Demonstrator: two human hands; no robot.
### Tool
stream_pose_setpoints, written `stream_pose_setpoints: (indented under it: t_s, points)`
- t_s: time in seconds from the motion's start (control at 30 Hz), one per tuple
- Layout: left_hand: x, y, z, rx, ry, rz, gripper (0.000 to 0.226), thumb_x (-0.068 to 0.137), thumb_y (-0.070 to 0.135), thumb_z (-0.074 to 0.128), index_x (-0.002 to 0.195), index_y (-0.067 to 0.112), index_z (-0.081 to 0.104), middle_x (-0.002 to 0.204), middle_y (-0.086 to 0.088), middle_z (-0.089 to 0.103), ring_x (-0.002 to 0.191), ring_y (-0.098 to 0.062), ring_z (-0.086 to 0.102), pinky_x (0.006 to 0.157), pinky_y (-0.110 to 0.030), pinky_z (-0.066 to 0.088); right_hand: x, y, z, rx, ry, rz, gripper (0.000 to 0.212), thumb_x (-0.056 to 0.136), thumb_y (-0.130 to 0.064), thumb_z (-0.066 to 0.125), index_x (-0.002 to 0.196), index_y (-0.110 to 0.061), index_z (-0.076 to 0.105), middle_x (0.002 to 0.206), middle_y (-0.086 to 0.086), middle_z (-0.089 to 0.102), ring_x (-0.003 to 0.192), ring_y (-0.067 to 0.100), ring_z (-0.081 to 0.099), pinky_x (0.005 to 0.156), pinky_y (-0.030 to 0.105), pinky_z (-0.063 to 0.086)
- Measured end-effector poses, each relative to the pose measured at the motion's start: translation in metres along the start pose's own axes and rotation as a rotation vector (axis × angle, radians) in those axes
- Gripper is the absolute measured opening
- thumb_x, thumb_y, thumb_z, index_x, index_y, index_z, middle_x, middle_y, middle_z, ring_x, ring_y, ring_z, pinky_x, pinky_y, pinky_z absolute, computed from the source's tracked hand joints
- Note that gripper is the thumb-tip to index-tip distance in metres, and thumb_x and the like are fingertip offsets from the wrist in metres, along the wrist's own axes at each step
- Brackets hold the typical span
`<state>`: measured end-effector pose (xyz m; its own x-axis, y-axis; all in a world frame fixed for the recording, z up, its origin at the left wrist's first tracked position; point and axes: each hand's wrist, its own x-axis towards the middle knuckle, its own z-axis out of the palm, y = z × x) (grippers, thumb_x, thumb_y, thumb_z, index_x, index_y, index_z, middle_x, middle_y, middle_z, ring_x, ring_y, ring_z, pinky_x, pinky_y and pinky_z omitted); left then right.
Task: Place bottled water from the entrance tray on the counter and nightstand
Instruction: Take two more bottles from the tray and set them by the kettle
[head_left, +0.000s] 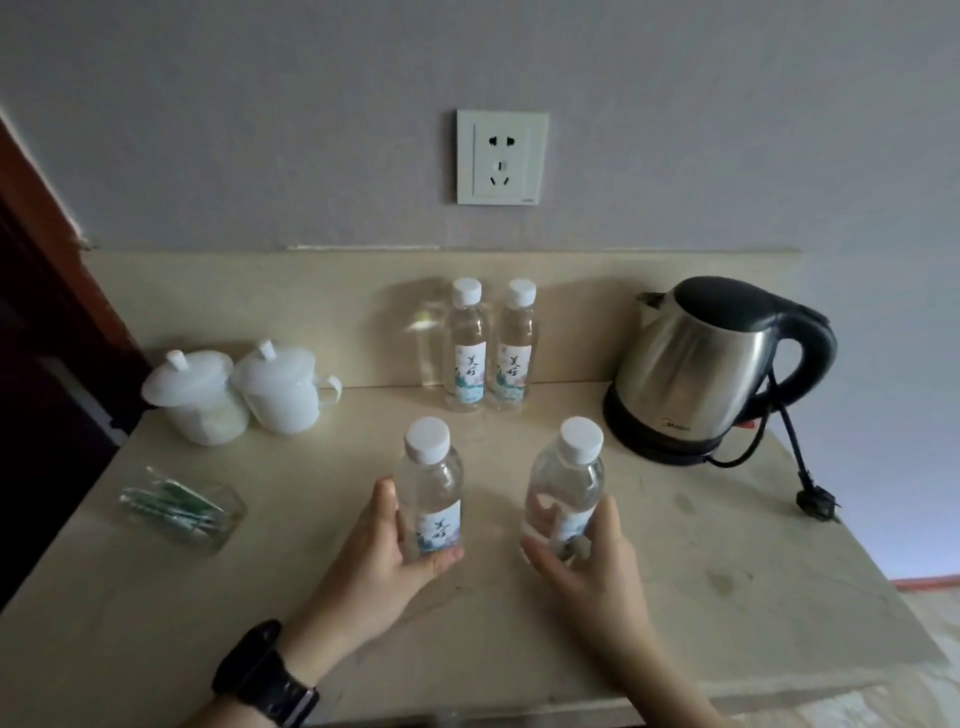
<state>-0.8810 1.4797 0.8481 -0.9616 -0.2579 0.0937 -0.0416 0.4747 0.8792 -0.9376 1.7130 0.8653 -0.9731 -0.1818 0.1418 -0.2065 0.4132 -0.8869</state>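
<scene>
My left hand (382, 556) grips a small clear water bottle (431, 483) with a white cap and a printed label, held upright over the beige counter (701, 561). My right hand (587, 566) grips a second bottle (566, 483) of the same kind, tilted slightly to the right. Two more such bottles stand side by side at the back of the counter against the backsplash, the left one (466, 348) touching the right one (514, 348).
A steel electric kettle (711, 369) stands at the back right, its cord and plug (816, 504) lying near the counter's right edge. Two white lidded cups (239, 395) stand at the back left. A glass holder with green sachets (182, 512) sits at the left. A wall socket (502, 157) is above.
</scene>
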Motion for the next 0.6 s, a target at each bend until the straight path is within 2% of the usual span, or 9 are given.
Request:
stream_pose_setpoints:
  t_s: [0.03,0.1,0.2,0.3,0.37,0.43,0.53,0.6]
  points:
    - [0.007,0.001,-0.002,-0.008,0.008,-0.028,0.072,0.065,0.057,0.081,0.114,0.024,0.04,0.104,-0.014,0.065,0.093,-0.032,0.065,0.083,-0.054,0.052,0.008,0.0,0.002,-0.028,0.035,0.014,0.046,0.072,-0.031,0.085,0.098,-0.037,0.048,0.092,-0.014,0.069,0.085,0.006,0.067,0.071,0.028,0.052]
    - [0.027,0.003,-0.009,-0.021,0.017,-0.065,0.071,0.063,0.052,0.081,0.113,0.021,0.042,0.103,-0.008,0.067,0.094,-0.026,0.066,0.086,-0.052,0.052,0.03,-0.001,0.007,-0.095,0.122,0.015,0.049,0.071,-0.035,0.084,0.104,-0.03,0.049,0.1,-0.007,0.063,0.097,0.021,0.061,0.078,0.041,0.051]
    - [0.064,0.006,-0.019,-0.026,0.025,-0.086,0.067,0.064,0.044,0.082,0.115,0.027,0.042,0.107,0.003,0.069,0.098,-0.015,0.068,0.09,-0.045,0.053,0.076,0.002,0.015,-0.242,0.219,0.048,0.063,0.077,-0.04,0.079,0.122,-0.008,0.048,0.117,0.008,0.059,0.114,0.031,0.048,0.088,0.043,0.046]
    - [0.095,0.006,-0.025,-0.01,0.034,-0.086,0.063,0.068,0.032,0.085,0.114,0.033,0.042,0.108,0.011,0.069,0.096,-0.007,0.068,0.088,-0.039,0.054,0.11,0.005,0.025,-0.294,0.251,0.069,0.073,0.083,-0.042,0.073,0.134,-0.001,0.04,0.128,0.016,0.054,0.12,0.035,0.043,0.091,0.046,0.045]
    - [0.112,0.005,-0.028,-0.025,0.049,-0.088,0.064,0.063,0.041,0.083,0.112,0.036,0.042,0.109,0.011,0.069,0.099,-0.008,0.068,0.09,-0.041,0.054,0.119,0.009,0.03,-0.293,0.241,0.045,0.07,0.086,-0.034,0.071,0.136,0.001,0.035,0.128,0.018,0.05,0.12,0.038,0.043,0.091,0.047,0.043]
    - [0.125,0.002,-0.028,-0.033,0.056,-0.091,0.063,0.067,0.037,0.084,0.116,0.032,0.045,0.11,0.009,0.069,0.099,-0.011,0.067,0.092,-0.041,0.053,0.121,0.013,0.032,-0.295,0.225,0.005,0.062,0.088,-0.025,0.068,0.133,-0.001,0.034,0.124,0.017,0.047,0.12,0.038,0.043,0.091,0.046,0.042]
    - [0.134,0.0,-0.021,-0.047,0.117,-0.094,0.056,0.077,0.022,0.083,0.118,0.029,0.046,0.105,0.008,0.065,0.088,-0.006,0.06,0.081,-0.031,0.049,0.13,0.019,0.032,-0.293,0.199,-0.015,0.061,0.087,-0.024,0.067,0.134,-0.003,0.033,0.124,0.016,0.049,0.121,0.038,0.045,0.09,0.045,0.043]
    - [0.136,0.0,-0.016,-0.034,0.161,-0.099,0.055,0.077,0.024,0.083,0.118,0.031,0.046,0.103,0.001,0.065,0.085,-0.012,0.058,0.077,-0.03,0.046,0.141,0.019,0.033,-0.27,0.189,-0.01,0.063,0.088,-0.025,0.067,0.137,-0.005,0.032,0.125,0.016,0.053,0.119,0.037,0.05,0.087,0.044,0.046]
